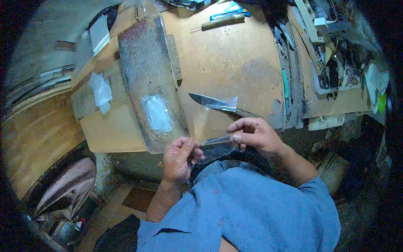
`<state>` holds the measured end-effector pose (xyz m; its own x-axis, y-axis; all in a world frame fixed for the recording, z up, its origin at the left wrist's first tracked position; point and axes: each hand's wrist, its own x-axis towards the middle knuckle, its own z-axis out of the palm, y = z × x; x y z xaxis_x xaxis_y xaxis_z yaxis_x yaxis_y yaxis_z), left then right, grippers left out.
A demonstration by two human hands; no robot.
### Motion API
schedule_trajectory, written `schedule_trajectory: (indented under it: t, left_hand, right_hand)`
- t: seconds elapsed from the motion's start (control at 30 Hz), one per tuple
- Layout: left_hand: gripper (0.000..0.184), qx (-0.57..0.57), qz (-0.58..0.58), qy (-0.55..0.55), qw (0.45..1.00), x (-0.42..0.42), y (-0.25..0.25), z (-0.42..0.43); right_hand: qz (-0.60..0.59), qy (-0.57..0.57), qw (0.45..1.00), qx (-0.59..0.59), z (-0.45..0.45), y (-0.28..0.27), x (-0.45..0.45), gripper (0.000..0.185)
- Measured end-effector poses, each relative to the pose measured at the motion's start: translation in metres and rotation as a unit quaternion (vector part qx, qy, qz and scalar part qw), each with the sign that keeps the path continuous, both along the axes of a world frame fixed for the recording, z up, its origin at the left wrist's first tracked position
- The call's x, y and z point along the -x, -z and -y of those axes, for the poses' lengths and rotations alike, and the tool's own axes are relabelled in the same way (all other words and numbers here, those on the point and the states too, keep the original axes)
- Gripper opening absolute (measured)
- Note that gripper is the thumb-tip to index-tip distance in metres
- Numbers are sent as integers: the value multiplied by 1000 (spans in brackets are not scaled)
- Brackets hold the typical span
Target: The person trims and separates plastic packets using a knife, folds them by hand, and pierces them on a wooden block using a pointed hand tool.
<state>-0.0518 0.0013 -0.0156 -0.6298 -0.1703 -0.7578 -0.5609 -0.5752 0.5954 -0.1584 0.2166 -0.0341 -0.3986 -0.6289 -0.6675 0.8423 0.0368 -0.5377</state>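
Between my two hands, just off the table's front edge, a clear plastic sheet or sleeve (217,148) is stretched. My left hand (181,158) pinches its left end between thumb and fingers. At the other end, my right hand (253,135) grips it with the thumb on top. Beyond the hands lies a knife (213,102), blade pointing left, with a piece of clear plastic over the blade near the handle. A stack of clear plastic pieces (157,112) rests on a dark worn board (145,54) to the left.
An awl (222,22) and a blue box cutter (230,14) lie at the back of the wooden table (235,54). More plastic pieces (100,92) are on the left. A green strip-like tool (286,90) lies near the right edge. Cluttered trays (336,86) stand further right.
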Motion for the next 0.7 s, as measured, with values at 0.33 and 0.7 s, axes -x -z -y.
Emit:
schedule_trajectory:
  t: [0.33, 0.7]
  left_hand:
    - [13, 60, 16, 69, 996, -15, 0, 1]
    - [13, 83, 31, 50, 995, -26, -4, -13]
  right_hand:
    - [-37, 48, 998, -15, 7, 13, -4, 19]
    - [10, 50, 999, -18, 19, 13, -2, 27]
